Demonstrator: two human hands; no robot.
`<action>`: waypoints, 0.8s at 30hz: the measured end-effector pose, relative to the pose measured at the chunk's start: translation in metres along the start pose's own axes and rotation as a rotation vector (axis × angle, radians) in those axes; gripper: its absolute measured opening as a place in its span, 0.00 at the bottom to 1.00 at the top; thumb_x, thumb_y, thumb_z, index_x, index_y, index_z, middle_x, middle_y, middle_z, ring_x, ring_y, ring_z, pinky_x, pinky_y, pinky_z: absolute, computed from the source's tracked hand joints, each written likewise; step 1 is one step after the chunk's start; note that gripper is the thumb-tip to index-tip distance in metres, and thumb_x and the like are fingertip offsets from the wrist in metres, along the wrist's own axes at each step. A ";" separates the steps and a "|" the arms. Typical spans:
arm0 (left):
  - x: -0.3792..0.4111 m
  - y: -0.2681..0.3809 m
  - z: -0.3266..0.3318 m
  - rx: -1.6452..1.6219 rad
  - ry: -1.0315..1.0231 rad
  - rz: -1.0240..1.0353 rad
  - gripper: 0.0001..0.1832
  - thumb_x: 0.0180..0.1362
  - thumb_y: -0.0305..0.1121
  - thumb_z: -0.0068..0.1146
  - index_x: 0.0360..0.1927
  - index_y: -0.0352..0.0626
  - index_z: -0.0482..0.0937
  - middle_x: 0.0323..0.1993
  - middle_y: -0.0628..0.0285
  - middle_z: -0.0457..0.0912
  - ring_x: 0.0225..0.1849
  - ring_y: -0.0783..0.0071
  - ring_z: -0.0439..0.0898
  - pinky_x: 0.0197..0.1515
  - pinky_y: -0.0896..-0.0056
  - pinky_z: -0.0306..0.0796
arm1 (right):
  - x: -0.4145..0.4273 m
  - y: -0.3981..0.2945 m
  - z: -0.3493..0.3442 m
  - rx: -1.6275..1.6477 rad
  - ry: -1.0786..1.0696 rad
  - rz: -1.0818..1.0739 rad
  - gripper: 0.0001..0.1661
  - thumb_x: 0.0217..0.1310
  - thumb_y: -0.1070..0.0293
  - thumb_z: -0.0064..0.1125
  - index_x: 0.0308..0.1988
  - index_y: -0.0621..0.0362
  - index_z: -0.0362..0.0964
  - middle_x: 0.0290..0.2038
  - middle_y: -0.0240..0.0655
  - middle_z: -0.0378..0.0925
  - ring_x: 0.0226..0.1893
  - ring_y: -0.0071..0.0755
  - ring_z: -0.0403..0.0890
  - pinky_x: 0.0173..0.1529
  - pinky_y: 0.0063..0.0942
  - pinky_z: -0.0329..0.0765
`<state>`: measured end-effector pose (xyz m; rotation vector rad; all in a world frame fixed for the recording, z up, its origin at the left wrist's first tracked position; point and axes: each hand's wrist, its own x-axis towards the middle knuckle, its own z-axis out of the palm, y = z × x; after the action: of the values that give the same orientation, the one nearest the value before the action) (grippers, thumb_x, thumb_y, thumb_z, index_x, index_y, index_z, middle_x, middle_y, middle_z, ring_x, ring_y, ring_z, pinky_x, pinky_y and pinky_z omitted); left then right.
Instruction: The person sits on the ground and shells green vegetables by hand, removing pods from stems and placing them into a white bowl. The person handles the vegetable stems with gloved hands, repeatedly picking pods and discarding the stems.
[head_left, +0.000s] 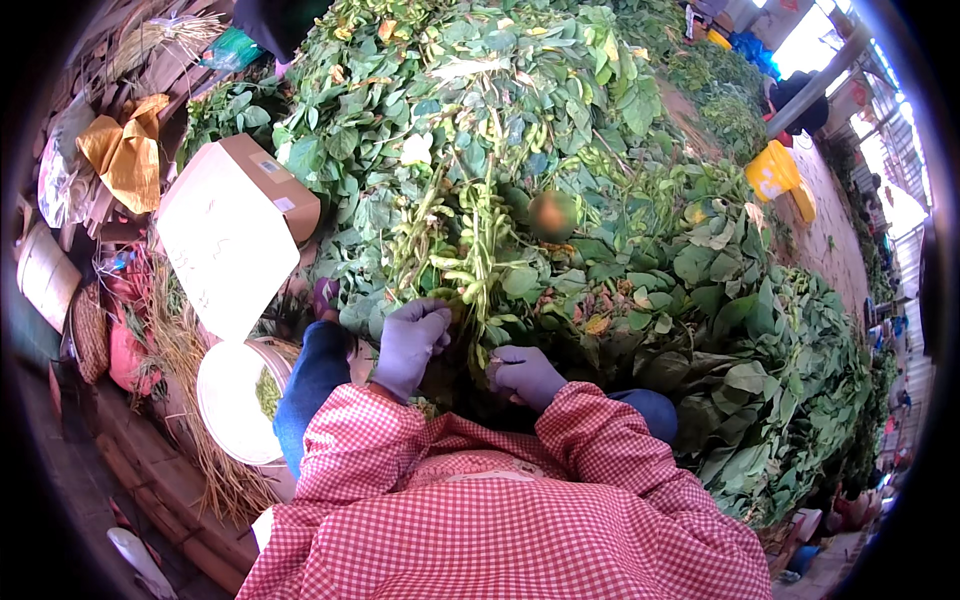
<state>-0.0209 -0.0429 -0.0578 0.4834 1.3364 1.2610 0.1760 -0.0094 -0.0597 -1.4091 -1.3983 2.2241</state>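
Before me lies a large heap of green leafy bean plants (352, 142). A stalk thick with green pods (480, 240) hangs between my hands. My left hand (411, 346), in a pale purple glove, is at the stalk's left with its fingers curled; what lies inside the fingers is hidden. My right hand (527, 377), gloved alike, has its fingers bent at the stalk's lower end; whether it grips the stalk cannot be told. More podded stems (420, 225) lie just left of this stalk.
A white bucket (238, 405) with green pods (268, 393) inside stands left of my leg. Behind it are a cardboard box (292, 191) with a white panel, dry straw (176, 337) and a red bag (131, 349). A yellow container (772, 171) stands at upper right.
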 end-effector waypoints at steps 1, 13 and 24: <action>0.002 0.001 0.005 -0.054 0.022 0.024 0.15 0.56 0.30 0.57 0.45 0.31 0.76 0.23 0.66 0.77 0.20 0.84 0.72 0.22 0.84 0.64 | 0.001 0.000 0.002 -0.001 0.002 0.005 0.02 0.48 0.74 0.53 0.25 0.59 0.71 0.20 0.28 0.70 0.17 0.18 0.65 0.19 0.19 0.61; 0.020 0.006 0.016 -0.174 -0.078 0.033 0.08 0.57 0.28 0.56 0.36 0.34 0.76 0.18 0.69 0.73 0.15 0.85 0.64 0.18 0.83 0.58 | -0.004 -0.004 0.005 -0.220 0.123 -0.055 0.07 0.52 0.69 0.52 0.31 0.61 0.71 0.21 0.31 0.71 0.18 0.21 0.68 0.22 0.21 0.65; 0.009 0.006 0.019 -0.205 -0.212 -0.064 0.15 0.54 0.24 0.56 0.45 0.30 0.73 0.30 0.60 0.79 0.19 0.81 0.68 0.22 0.81 0.60 | -0.001 -0.066 -0.016 0.131 0.004 -0.149 0.07 0.54 0.79 0.46 0.34 0.66 0.69 0.24 0.38 0.72 0.14 0.19 0.66 0.15 0.18 0.61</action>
<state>-0.0080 -0.0260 -0.0519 0.4135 1.0261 1.2414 0.1676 0.0361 -0.0098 -1.2252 -1.2854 2.1730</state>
